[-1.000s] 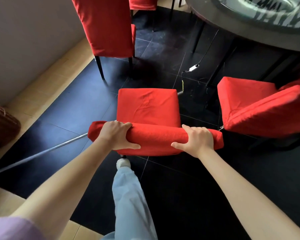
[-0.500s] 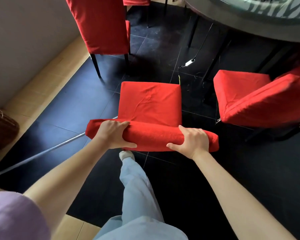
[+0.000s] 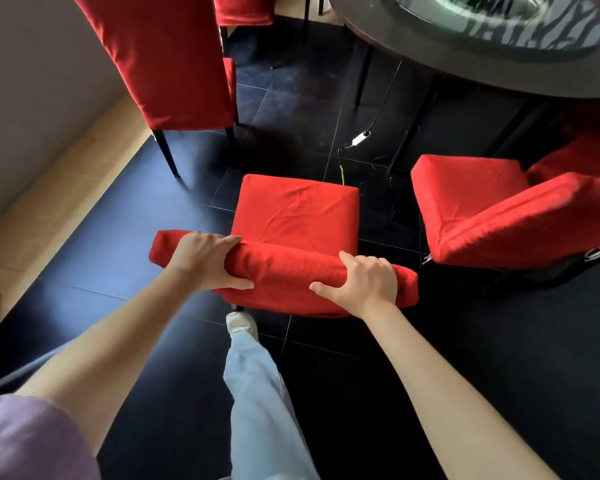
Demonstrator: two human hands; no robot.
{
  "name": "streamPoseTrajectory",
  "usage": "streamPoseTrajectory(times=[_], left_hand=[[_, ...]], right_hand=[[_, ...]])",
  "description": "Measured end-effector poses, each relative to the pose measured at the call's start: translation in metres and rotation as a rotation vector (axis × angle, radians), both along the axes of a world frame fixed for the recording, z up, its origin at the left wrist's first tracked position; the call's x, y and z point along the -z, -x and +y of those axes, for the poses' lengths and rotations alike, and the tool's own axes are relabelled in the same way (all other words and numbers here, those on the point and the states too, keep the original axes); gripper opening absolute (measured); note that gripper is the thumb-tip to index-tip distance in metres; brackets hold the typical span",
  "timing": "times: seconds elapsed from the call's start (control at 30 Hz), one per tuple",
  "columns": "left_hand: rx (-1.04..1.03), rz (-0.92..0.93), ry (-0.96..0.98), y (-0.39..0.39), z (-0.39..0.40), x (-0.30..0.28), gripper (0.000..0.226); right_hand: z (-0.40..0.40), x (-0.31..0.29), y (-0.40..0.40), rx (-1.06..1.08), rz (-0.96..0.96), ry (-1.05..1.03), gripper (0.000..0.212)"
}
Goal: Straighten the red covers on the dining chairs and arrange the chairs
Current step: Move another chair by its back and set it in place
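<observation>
A dining chair in a red cover stands in front of me, its seat facing the table. I see it from above and behind. My left hand grips the left end of its backrest top, fingers curled over the front. My right hand grips the right end the same way, thumb on the near side. The seat fabric shows light wrinkles. A second red-covered chair stands to the right, angled. A third red-covered chair stands at the upper left with its back to me.
A dark round table with a glass centre fills the upper right; its legs and a cable with a small white box lie beyond the chair. The floor is black tile. A wall runs along the left. My leg and shoe are behind the chair.
The chair has shifted forward toward the table with both hands still holding its backrest. My foot has stepped forward behind it.
</observation>
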State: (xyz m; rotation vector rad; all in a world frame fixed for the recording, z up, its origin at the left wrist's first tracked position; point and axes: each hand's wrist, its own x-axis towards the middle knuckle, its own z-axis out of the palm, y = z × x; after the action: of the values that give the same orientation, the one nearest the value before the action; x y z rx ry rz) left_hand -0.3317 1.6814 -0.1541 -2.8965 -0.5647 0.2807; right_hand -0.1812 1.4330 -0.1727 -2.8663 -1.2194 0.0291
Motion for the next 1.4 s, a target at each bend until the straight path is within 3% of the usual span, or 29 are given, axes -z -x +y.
streamPoseTrajectory(times=[0.27,0.47,0.6,0.73,1.4], left_hand=[[0.035,-0.006,-0.016,-0.062,0.053,-0.006,0.102],[0.037,-0.008,0.056,-0.115,0.079,-0.002,0.105],[0.039,0.017,0.083,-0.147,0.1,-0.005,0.104],[0.057,0.031,0.119,-0.177,0.129,-0.01,0.102],[0.254,0.061,0.146,-0.187,0.252,-0.009,0.102]], right_hand=[[0.054,-0.004,-0.054,0.034,-0.001,0.018,0.112],[0.077,-0.003,-0.109,0.037,-0.017,0.022,0.127],[0.099,-0.006,-0.139,0.049,-0.008,0.069,0.124],[0.126,-0.01,-0.163,0.086,0.012,0.091,0.107],[0.221,-0.008,-0.122,0.265,0.004,0.064,0.103]])
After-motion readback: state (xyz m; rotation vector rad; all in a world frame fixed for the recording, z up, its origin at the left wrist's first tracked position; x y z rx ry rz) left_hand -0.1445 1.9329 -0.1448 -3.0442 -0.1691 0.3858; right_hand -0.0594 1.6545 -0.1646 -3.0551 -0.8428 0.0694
